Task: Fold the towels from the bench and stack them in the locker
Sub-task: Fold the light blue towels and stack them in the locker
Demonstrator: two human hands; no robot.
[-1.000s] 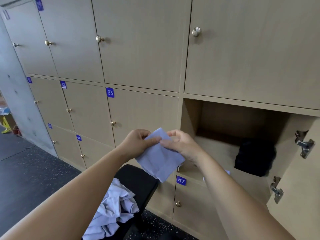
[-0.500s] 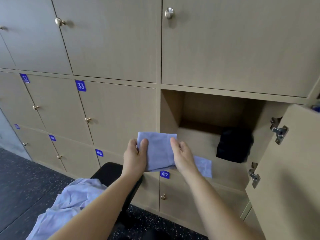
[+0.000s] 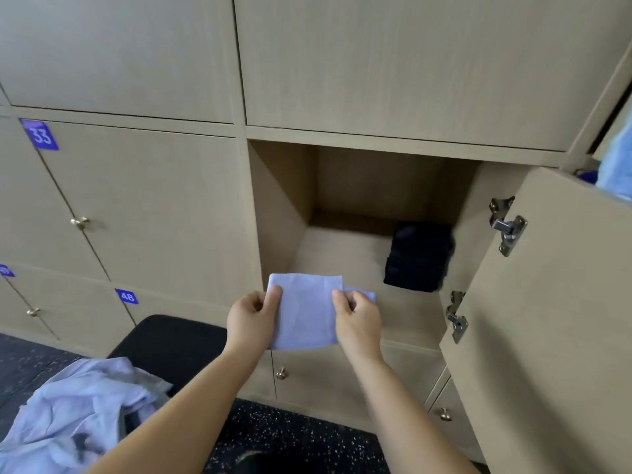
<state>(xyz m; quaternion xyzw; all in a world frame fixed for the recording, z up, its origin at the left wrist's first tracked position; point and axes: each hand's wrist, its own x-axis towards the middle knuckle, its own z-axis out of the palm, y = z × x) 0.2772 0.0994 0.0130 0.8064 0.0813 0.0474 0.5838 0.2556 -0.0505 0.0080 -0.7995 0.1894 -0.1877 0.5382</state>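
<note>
the folded pale blue towel (image 3: pixel 304 309) is held flat at the front edge of the open locker (image 3: pixel 280 206). the left hand (image 3: pixel 251 318) pinches its left edge, thumb on top; the right hand (image 3: pixel 359 319) pinches its right edge likewise. behind the right hand a corner of a second pale towel (image 3: pixel 364 293) lies on the locker floor, and a black folded stack (image 3: pixel 419 256) sits back right. the locker door (image 3: pixel 547 319) stands open. lower left, unfolded towels (image 3: pixel 78 412) are heaped on the black worktop (image 3: pixel 171 340).
</note>
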